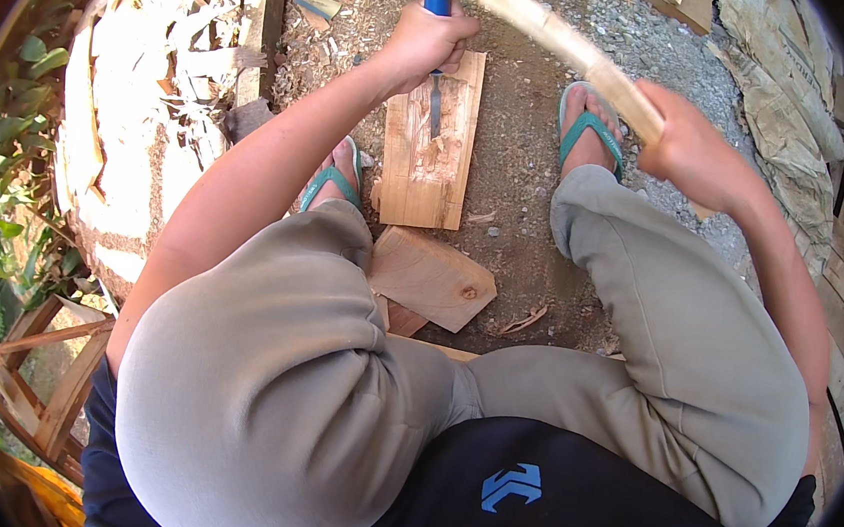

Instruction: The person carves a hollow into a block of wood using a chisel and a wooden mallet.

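My left hand is closed round the blue handle of a chisel. The chisel's metal blade points toward me and rests over a rough, splintered hollow in a wooden block. That block lies on the ground between my feet. My right hand grips one end of a long pale wooden stick. From there the stick arcs up and left across the far side, slightly blurred, passing above the blue handle. Its far end runs out past the top edge of the view.
Nearer to me lies a loose wood offcut with a knot in it. My feet, in green flip-flops, flank the block. Scrap wood and shavings are heaped at left beside plants. Crumpled sheeting and gravel are at right.
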`<state>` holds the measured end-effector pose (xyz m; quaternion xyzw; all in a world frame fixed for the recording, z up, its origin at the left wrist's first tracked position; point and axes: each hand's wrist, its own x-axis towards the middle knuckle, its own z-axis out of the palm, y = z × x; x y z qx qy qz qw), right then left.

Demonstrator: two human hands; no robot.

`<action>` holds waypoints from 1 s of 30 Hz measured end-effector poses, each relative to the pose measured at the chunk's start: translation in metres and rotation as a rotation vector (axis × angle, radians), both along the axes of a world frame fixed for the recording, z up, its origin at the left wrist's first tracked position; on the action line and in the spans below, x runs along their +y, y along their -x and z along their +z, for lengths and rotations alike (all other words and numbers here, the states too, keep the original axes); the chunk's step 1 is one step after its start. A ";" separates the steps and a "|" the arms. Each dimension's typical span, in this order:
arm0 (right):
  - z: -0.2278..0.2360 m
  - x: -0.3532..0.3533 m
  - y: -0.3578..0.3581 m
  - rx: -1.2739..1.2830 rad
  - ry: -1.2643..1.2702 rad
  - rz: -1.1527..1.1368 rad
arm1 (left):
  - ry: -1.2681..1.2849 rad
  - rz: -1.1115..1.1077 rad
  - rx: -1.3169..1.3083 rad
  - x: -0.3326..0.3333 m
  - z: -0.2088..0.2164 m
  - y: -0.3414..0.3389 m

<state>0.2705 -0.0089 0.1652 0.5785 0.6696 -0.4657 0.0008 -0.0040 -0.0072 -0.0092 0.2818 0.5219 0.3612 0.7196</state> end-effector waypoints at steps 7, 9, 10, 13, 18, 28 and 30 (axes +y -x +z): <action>0.013 0.035 -0.024 -0.080 -0.143 -0.154 | -0.012 -0.030 -0.079 0.000 -0.003 0.000; 0.004 0.009 -0.015 0.000 -0.113 -0.215 | 0.002 -0.031 -0.104 0.003 -0.004 -0.002; -0.013 -0.003 -0.019 -0.008 -0.083 -0.039 | 0.009 -0.013 -0.073 0.004 -0.001 -0.002; -0.025 -0.009 -0.019 -0.154 -0.094 0.279 | 0.047 0.009 -0.033 -0.004 0.002 -0.003; 0.009 0.018 -0.017 -0.018 -0.088 -0.180 | 0.025 0.006 -0.070 -0.004 -0.004 0.000; 0.017 0.030 -0.025 -0.083 0.009 -0.168 | 0.021 0.011 -0.065 0.000 0.001 -0.009; 0.007 0.002 -0.010 -0.061 0.020 -0.125 | 0.019 0.020 -0.039 -0.001 0.002 -0.009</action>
